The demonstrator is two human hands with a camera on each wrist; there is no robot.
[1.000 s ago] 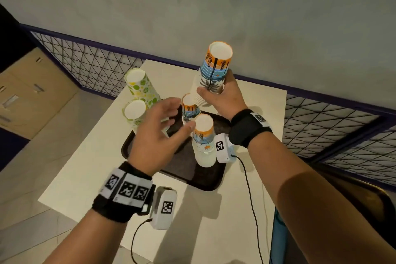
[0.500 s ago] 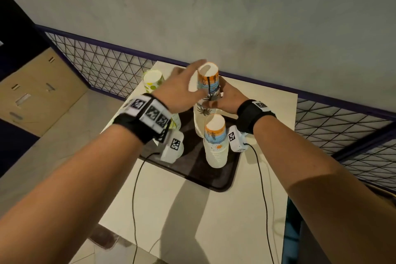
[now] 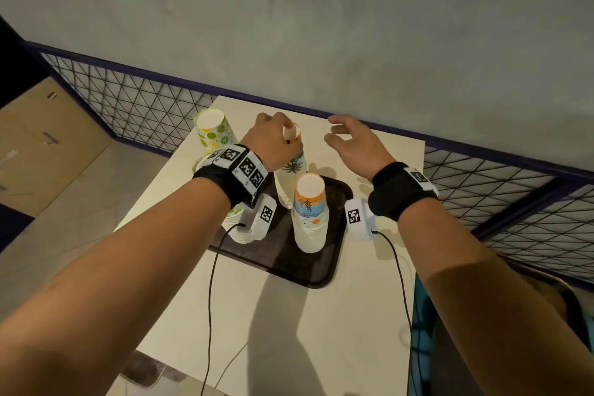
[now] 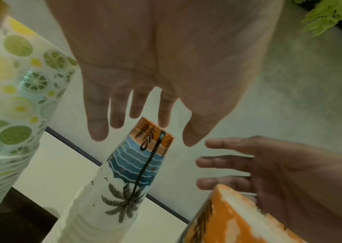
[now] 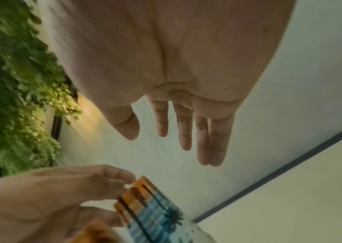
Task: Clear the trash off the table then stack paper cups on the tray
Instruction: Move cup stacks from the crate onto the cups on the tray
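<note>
Your left hand has its grip spread, fingertips touching the top of the tall palm-print cup stack, which stands on the far part of the dark tray. Your right hand hovers just beside that stack with its grip loose and spread, holding nothing. A shorter stack of orange-and-blue cups stands on the tray nearer you. The tray lies in the middle of the bench. Lime-print cups stand by the far left corner of the bench.
</note>
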